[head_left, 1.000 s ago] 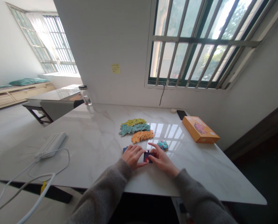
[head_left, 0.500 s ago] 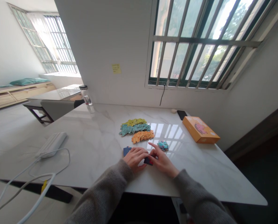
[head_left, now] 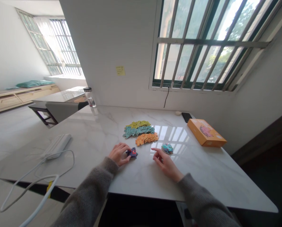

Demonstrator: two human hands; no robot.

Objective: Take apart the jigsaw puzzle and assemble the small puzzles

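My left hand (head_left: 119, 154) rests on the table with its fingers and thumb around the edges of dark blue puzzle pieces (head_left: 133, 153), which show a bit of red on top. To the right, my right hand (head_left: 164, 162) is empty, its index finger stretched out and the others loosely bent. Just beyond it lies a small pile of turquoise puzzle pieces (head_left: 167, 148). Farther back are overlapping rows of puzzle pieces: orange (head_left: 147, 138), blue-green (head_left: 139, 131) and yellow-green (head_left: 138, 124).
An orange box (head_left: 206, 132) and a black phone (head_left: 186, 117) are on the right of the marble table (head_left: 91, 142). At the left lies a white power strip (head_left: 58, 145) with a looping cable. A clear bottle (head_left: 90, 97) stands at the back left edge.
My hands have come apart. The left moved left with the dark blue pieces, which now lie under its fingers; the right has let go of the dark piece it was touching.
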